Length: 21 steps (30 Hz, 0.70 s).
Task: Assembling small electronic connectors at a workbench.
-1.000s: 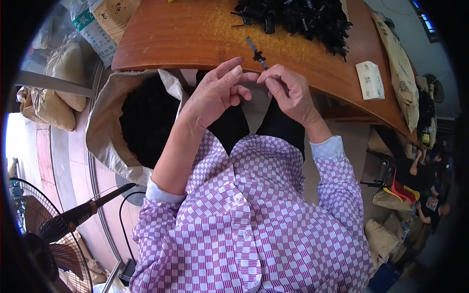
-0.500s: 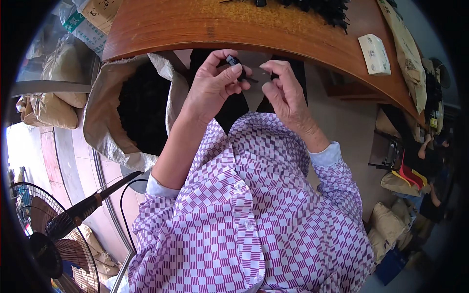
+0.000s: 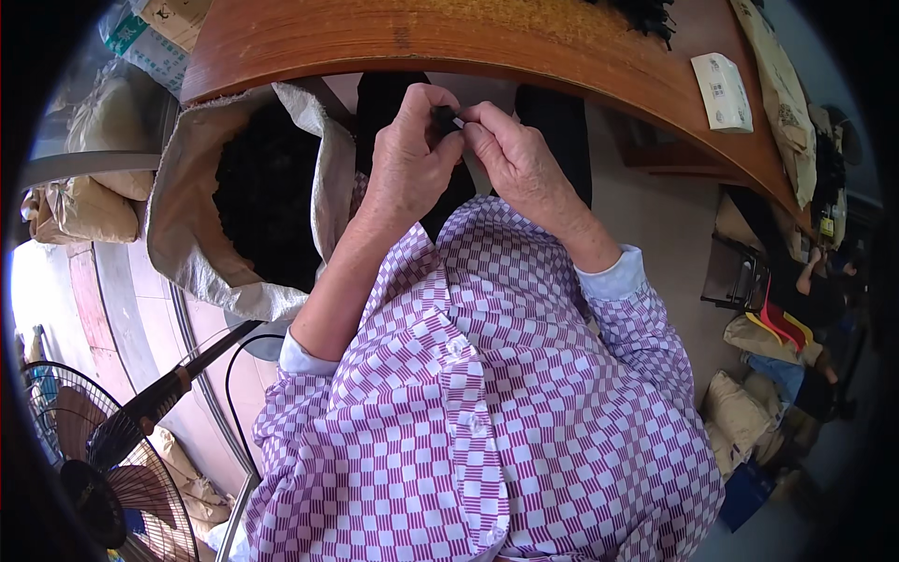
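My left hand (image 3: 410, 155) is closed around a small black part (image 3: 444, 118), mostly hidden by the thumb and fingers. My right hand (image 3: 520, 161) meets it, thumb and forefinger pinched together at the part's right end. A tiny pale tip (image 3: 458, 123) shows between the two hands; what the right fingertips grip is too small to name. Both hands are in front of my body, just short of the table's near edge. To their left stands a white woven sack (image 3: 197, 262) with a heap of black pieces (image 3: 267, 197) inside.
A curved wooden table (image 3: 449, 42) spans the far side, bearing a pile of black parts (image 3: 646, 17) and a white packet (image 3: 722, 92). A standing fan (image 3: 98, 478) is at lower left. Brown sacks (image 3: 740, 412) lie at right, near another person (image 3: 824, 290).
My right hand has moved left and its fingertips now meet the black part in my left hand. The left fingers have turned and cover more of it.
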Each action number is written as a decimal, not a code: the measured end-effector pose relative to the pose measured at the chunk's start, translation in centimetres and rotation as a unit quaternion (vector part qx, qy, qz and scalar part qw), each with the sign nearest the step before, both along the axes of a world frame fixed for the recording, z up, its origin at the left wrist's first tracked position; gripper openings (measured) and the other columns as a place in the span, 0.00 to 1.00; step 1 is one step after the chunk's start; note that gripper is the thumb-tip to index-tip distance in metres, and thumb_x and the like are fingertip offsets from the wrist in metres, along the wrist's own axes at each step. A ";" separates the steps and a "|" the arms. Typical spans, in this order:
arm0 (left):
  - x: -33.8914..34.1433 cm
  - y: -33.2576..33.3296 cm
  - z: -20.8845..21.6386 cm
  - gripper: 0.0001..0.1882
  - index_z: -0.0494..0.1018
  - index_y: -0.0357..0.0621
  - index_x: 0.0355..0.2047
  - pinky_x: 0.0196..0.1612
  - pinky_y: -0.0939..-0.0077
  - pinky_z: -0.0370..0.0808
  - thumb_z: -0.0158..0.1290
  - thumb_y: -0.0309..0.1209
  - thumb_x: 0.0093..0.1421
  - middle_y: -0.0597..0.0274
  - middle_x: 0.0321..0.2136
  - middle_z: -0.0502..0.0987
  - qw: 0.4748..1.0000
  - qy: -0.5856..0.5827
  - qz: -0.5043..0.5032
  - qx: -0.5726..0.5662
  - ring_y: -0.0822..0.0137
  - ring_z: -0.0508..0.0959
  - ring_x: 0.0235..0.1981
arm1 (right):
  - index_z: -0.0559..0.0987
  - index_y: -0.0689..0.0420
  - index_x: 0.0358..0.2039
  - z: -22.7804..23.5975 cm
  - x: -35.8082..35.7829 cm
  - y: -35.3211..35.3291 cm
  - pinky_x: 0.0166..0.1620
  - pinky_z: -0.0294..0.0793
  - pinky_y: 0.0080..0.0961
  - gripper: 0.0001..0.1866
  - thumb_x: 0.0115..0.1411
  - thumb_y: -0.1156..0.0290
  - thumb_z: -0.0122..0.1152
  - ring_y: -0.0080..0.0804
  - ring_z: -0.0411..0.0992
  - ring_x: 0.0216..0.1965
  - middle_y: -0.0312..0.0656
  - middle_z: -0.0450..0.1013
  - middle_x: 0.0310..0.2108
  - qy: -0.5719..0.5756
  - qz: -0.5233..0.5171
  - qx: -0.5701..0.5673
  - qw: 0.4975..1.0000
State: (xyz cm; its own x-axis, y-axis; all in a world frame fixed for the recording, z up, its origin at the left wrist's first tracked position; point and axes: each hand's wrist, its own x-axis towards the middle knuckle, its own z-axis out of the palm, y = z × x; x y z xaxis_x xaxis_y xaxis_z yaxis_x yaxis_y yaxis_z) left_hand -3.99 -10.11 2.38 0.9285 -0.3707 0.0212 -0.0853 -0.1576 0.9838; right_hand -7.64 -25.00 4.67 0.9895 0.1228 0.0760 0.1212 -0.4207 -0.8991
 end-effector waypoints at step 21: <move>1.1 0.5 1.7 0.15 0.66 0.41 0.51 0.33 0.86 0.71 0.44 0.23 0.63 0.60 0.35 0.75 0.944 0.168 0.029 -0.284 0.75 0.74 0.29 | 0.71 0.54 0.47 -1.5 0.5 0.2 0.20 0.57 0.09 0.14 0.66 0.60 0.51 0.11 0.60 0.19 0.28 0.71 0.25 0.047 -0.099 0.203 0.973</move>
State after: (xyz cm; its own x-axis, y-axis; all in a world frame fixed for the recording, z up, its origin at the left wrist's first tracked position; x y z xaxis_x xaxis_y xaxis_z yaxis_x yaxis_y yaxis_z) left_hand -2.94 -9.65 4.05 0.9366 -0.3363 -0.0982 0.2390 0.4083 0.8810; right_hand -7.15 -24.85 3.16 0.9957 -0.0921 -0.0139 -0.0173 -0.0362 -0.9992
